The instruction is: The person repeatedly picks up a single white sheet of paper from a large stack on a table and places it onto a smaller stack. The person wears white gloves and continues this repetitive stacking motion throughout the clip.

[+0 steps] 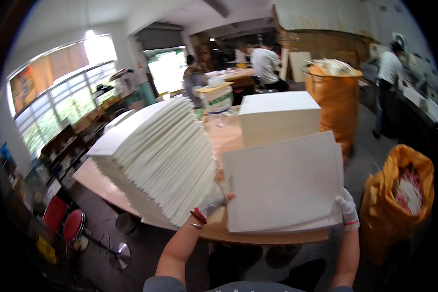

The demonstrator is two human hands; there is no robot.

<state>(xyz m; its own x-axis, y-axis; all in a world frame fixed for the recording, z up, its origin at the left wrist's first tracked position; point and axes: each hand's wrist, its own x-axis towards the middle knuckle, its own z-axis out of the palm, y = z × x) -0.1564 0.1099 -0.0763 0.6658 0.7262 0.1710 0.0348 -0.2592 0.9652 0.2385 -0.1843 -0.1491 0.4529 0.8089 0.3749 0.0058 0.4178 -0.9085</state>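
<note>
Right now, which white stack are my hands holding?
The thin, tilted stack in front; the tall fanned stack stands left of it, the squared block behind.

Legible text: none. Bucket (pixel 216 101), toward worktop (pixel 226 135) far edge: green print on white side, too blurred to read. Sheet (pixel 284 182): faint marks near left edge, too small to tell. Shirt (pixel 248 286): pale characters, cut off, unreadable.
</note>
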